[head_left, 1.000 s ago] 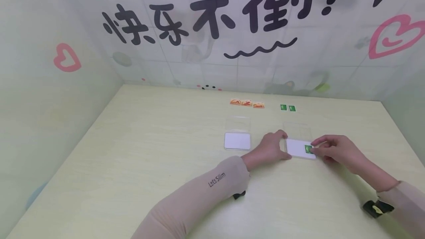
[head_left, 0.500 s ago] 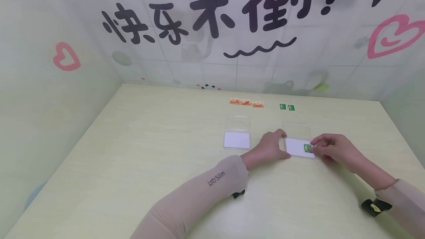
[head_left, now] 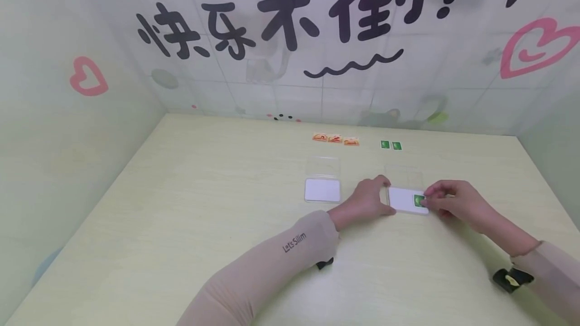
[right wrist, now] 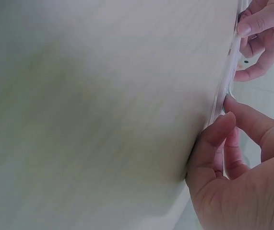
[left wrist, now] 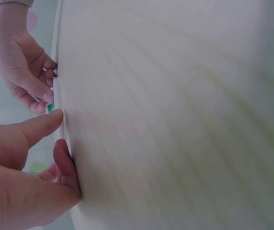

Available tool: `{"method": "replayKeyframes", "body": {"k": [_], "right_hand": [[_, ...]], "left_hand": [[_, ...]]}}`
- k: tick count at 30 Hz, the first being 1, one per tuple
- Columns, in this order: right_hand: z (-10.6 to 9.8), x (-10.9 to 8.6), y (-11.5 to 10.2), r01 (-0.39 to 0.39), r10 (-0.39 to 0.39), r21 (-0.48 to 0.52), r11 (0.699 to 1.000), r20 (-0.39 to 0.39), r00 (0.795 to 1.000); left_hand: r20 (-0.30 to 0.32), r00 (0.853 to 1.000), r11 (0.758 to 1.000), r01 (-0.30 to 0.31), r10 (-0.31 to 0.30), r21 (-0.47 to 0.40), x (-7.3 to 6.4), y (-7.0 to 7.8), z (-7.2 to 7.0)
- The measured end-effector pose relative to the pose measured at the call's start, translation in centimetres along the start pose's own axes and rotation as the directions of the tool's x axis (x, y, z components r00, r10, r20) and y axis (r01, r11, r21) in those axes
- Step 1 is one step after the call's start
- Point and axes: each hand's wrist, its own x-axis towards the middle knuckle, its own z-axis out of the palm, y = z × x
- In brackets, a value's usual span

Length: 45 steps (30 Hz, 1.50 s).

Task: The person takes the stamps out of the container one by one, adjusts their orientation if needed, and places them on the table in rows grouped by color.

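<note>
In the head view, a white card [head_left: 401, 200] sits in the lower half of a clear plastic case, its clear lid [head_left: 403, 176] folded back behind. My left hand [head_left: 366, 199] grips the left end of this case, thumb at the front corner and forefinger at the back. At the card's right end lies a small green stamp-like piece [head_left: 419, 200] with a white border. My right hand [head_left: 457, 202] holds that piece by its right edge between thumb and fingers. The left wrist view shows a sliver of the green piece [left wrist: 50, 108] at the right hand's fingertips [left wrist: 46, 97].
A second opened clear case with a white card [head_left: 322, 190] lies to the left. Farther back are a row of 3 orange picture pieces [head_left: 335, 139] and 2 green pieces [head_left: 390, 145]. A translucent wall [head_left: 254, 84] with lettering borders the pale tabletop [head_left: 190, 200].
The head view has shifted very slightly. Both hands, the case and the green piece keep practically the same places relative to one another.
</note>
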Motion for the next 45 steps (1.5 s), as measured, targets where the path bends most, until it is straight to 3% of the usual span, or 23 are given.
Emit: {"method": "replayKeyframes", "body": {"k": [29,45], "right_hand": [[-0.61,-0.04,0.18,0.071,-0.074,-0.086,0.994,-0.035,0.997],[-0.69,0.02,0.37,0.109,-0.111,-0.054,0.993,-0.031,0.993]], "left_hand": [[0.001,1.0,1.0,-0.006,0.006,-0.012,-0.11,0.01,-0.03],[0.0,1.0,1.0,0.001,-0.001,-0.023,-0.08,-0.08,0.01]]}}
